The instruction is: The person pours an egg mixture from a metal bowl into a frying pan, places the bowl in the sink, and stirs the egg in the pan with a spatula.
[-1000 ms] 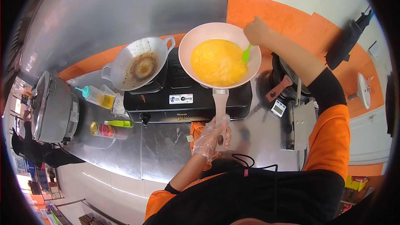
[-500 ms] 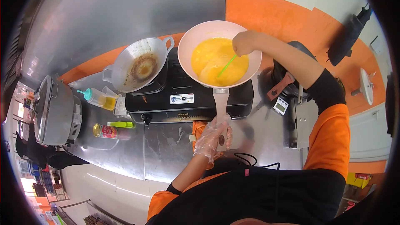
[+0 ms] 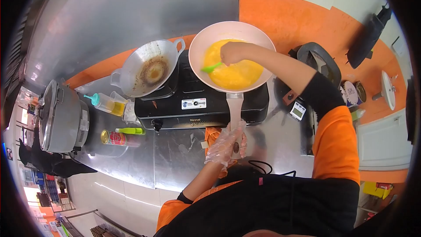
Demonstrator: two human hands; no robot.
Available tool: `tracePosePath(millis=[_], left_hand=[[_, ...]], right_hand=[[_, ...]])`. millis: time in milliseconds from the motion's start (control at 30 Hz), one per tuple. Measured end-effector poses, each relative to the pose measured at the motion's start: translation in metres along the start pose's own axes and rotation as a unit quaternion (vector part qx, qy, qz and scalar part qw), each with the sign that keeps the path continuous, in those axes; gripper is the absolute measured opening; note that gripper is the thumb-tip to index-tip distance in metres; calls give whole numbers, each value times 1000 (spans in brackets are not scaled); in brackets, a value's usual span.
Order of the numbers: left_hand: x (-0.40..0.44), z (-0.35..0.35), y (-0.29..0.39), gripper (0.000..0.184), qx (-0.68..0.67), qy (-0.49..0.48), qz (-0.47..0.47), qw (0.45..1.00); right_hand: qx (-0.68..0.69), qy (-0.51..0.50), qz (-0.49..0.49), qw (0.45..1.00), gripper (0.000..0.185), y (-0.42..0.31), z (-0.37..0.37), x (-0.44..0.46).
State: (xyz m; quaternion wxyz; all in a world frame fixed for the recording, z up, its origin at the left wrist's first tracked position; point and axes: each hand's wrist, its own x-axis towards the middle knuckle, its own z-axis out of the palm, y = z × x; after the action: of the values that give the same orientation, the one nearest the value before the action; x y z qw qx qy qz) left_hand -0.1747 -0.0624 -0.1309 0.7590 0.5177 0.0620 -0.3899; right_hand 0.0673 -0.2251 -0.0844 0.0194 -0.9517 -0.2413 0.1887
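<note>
A light pink frying pan (image 3: 199,39) sits on the black gas stove (image 3: 171,117), with yellow beaten egg (image 3: 239,77) spread over its bottom. My left hand (image 3: 223,146), in a clear plastic glove, is wrapped round the pan's handle (image 3: 235,109). Above the egg, my bare right hand (image 3: 234,53) is closed on a green spatula (image 3: 212,67). The spatula's blade touches the left side of the egg, near the pan's wall. Most of its handle is hidden in my fingers.
A grey two-handled wok (image 3: 131,72) with brown residue stands on the left burner. Further left are a large cooker (image 3: 66,118), a squeeze bottle (image 3: 103,102), a can (image 3: 115,138) and a green-capped bottle (image 3: 130,131). A digital timer (image 3: 297,110) and a dark pan (image 3: 324,61) lie right.
My right hand has moved left across the pan, bringing the spatula's blade from the middle of the egg to its left edge. My left hand keeps its hold on the handle.
</note>
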Motion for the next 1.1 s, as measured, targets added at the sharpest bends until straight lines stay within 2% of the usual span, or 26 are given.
tracePosePath(millis=[67, 167, 267, 367, 467, 567, 667, 767, 867, 967, 1067, 1100], left_hand=[[-5, 6, 3, 30, 4, 4, 7, 1000], [-2, 6, -5, 31, -41, -9, -3, 999], [-6, 9, 1, 29, -25, -2, -11, 1000], [-8, 9, 3, 30, -27, -7, -9, 1000], [-6, 6, -5, 31, -67, -29, 21, 997], [-1, 1, -8, 31, 0, -20, 17, 1000], [0, 2, -9, 31, -32, -27, 28, 999], [-4, 5, -4, 32, -62, -32, 17, 997], [-2, 6, -2, 33, -52, -22, 8, 998], [-6, 11, 5, 32, -55, -10, -11, 998], [-4, 9, 1, 33, -70, -18, -11, 997], [-3, 8, 0, 33, -71, -22, -8, 997]], right_hand=[[-18, 88, 39, 995, 18, -9, -2, 14], [64, 137, 185, 971, 21, -15, -9, 16], [93, 148, 229, 958, 24, 5, -2, 26], [111, 208, 260, 936, 24, 23, 3, 12], [83, 209, 253, 941, 24, 53, 14, -2], [14, 188, 255, 948, 24, 68, 9, -28], [-100, 161, 266, 945, 22, 66, -10, -63], [-158, 113, 239, 952, 19, 60, -30, -97], [-88, 137, 87, 983, 17, 44, -32, -139], [-113, 106, 40, 987, 17, 16, -14, -147], [-181, 39, 66, 980, 18, -8, 11, -118], [-162, 70, 51, 983, 16, -14, 16, -109]])
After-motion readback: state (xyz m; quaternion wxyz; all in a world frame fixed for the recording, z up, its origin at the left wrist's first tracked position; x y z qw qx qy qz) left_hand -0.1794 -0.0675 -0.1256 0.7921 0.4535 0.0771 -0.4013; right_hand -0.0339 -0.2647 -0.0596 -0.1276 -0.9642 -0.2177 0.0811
